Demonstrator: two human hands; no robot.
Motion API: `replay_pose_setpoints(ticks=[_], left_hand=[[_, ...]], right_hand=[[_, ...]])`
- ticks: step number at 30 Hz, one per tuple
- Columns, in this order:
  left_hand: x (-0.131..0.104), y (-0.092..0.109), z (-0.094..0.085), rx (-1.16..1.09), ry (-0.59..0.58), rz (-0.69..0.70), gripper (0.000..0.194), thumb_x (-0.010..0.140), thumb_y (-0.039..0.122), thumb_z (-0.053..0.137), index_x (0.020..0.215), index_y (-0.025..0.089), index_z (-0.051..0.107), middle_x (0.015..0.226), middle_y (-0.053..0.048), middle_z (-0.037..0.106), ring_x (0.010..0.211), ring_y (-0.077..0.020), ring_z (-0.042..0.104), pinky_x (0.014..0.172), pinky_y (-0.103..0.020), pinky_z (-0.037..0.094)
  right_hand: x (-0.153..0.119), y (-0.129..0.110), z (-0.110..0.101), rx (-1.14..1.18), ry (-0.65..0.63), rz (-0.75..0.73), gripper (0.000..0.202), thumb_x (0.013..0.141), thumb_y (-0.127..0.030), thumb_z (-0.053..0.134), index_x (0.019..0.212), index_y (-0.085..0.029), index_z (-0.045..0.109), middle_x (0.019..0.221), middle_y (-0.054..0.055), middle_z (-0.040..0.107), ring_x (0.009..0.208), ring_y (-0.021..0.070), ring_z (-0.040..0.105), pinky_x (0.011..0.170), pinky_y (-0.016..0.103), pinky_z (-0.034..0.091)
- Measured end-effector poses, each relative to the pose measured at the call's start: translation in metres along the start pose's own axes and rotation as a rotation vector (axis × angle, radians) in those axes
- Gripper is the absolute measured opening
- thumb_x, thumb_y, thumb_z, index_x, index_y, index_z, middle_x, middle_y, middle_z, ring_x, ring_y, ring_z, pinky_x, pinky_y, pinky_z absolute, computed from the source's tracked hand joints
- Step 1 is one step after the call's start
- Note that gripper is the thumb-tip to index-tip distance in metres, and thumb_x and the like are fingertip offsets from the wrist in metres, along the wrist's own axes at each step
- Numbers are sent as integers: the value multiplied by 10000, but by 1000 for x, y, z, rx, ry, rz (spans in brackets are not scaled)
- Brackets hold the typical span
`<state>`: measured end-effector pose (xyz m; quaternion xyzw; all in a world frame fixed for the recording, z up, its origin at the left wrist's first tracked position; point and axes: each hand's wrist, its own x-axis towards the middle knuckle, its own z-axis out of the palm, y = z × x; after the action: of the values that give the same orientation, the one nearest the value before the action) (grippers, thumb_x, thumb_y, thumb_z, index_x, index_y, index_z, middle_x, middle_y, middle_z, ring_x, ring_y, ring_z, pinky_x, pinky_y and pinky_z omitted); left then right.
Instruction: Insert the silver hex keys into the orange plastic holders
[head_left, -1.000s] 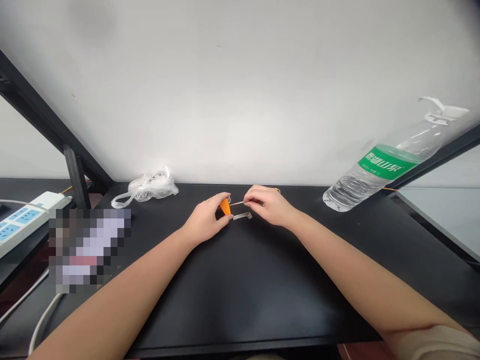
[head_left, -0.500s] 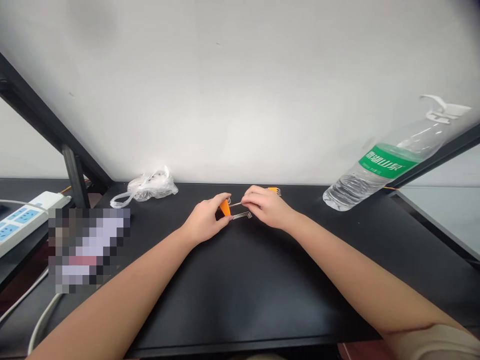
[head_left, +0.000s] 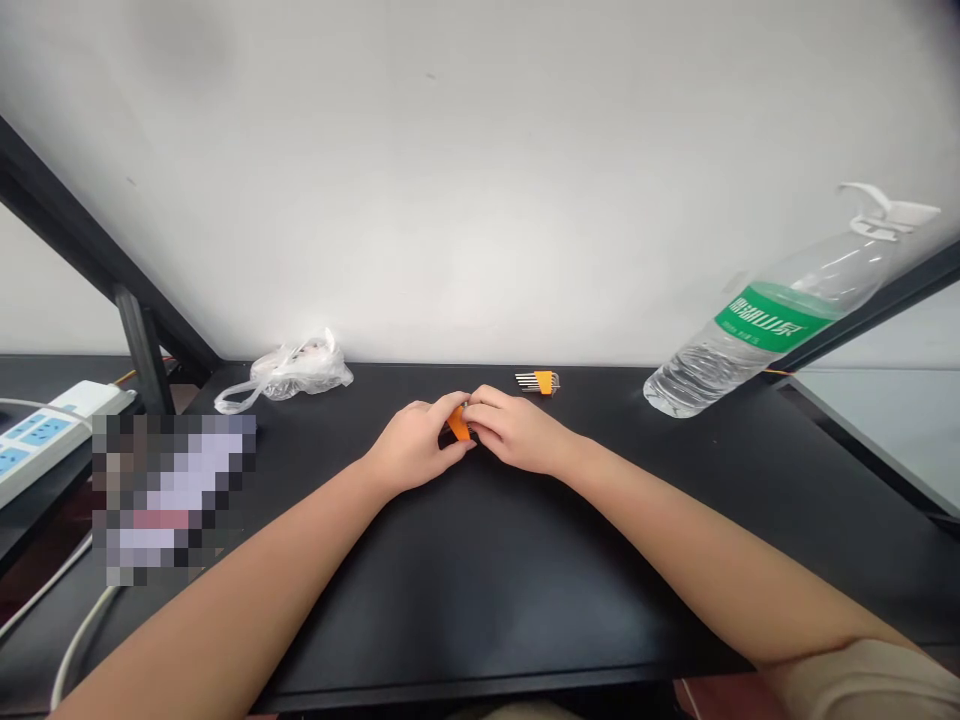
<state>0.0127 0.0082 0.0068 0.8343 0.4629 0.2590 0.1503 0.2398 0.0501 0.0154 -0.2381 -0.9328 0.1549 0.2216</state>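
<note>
An orange holder (head_left: 458, 424) is gripped between the thumb and fingers of my left hand (head_left: 411, 443), above the middle of the black table (head_left: 480, 560). My right hand (head_left: 521, 432) meets it from the right, its fingers bent against the holder's right side. Those fingers cover most of the metal keys there, so what they pinch cannot be made out. Behind my right hand, a second orange holder (head_left: 546, 382) with several L-shaped metal keys lies near the wall.
A large water bottle (head_left: 750, 335) leans at the right. A clear plastic bag (head_left: 300, 370) lies at the back left. At the far left are a white power strip (head_left: 52, 430), cables and a blurred-out item (head_left: 180, 490).
My right hand has moved left, up against the orange holder in my left hand. The key that showed between the hands is now hidden. The second holder has come into full view.
</note>
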Motion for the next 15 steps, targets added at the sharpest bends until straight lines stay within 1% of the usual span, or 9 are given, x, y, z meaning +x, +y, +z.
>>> replay_pose_setpoints(ticks=[3,5,6,8,10,13,15], left_hand=[[-1,-2,0,-19,24,-45,546,927,400,656,1435,280,499,1061,-15,754,914,-225,729,877,-373,579],[-1,-5,1,-21,48,-65,529,935,410,648,1429,279,511,1112,-26,748,923,-223,727,868,-375,584],[-2,-7,1,-24,60,-61,508,942,401,640,1420,279,520,1155,-33,739,958,-225,724,884,-380,584],[-2,-11,1,-42,82,-33,449,957,359,621,1392,280,540,1260,-44,705,1070,-232,702,939,-388,574],[-1,-12,1,-62,91,-7,375,974,319,594,1346,277,563,1313,-52,670,1138,-234,674,968,-388,565],[-1,-11,0,-55,83,-1,283,1003,301,543,1280,283,596,1313,-60,628,1091,-222,665,938,-377,566],[0,-9,0,-39,79,-11,264,1014,305,525,1264,288,605,1301,-60,603,1052,-212,660,922,-371,562]], right_hand=[[0,1,1,67,39,53,136,933,-114,526,994,-233,549,1074,66,588,784,167,565,644,296,474],[-1,9,-5,47,41,95,123,912,-117,542,951,-233,530,1022,55,588,791,174,565,654,302,467],[-1,14,-9,23,27,121,117,907,-120,547,941,-232,535,1006,49,593,795,175,568,666,306,464],[-3,26,-18,-25,-25,191,95,905,-140,562,940,-229,567,985,36,607,785,170,571,677,307,455],[-4,36,-25,-49,-100,247,72,905,-168,579,936,-224,611,970,31,619,771,164,573,676,303,445],[-4,46,-27,-40,-198,276,72,903,-197,596,924,-217,662,961,36,631,813,174,592,687,295,437],[-3,47,-26,-34,-227,284,74,899,-204,607,922,-211,676,962,42,632,835,179,597,694,292,432]])
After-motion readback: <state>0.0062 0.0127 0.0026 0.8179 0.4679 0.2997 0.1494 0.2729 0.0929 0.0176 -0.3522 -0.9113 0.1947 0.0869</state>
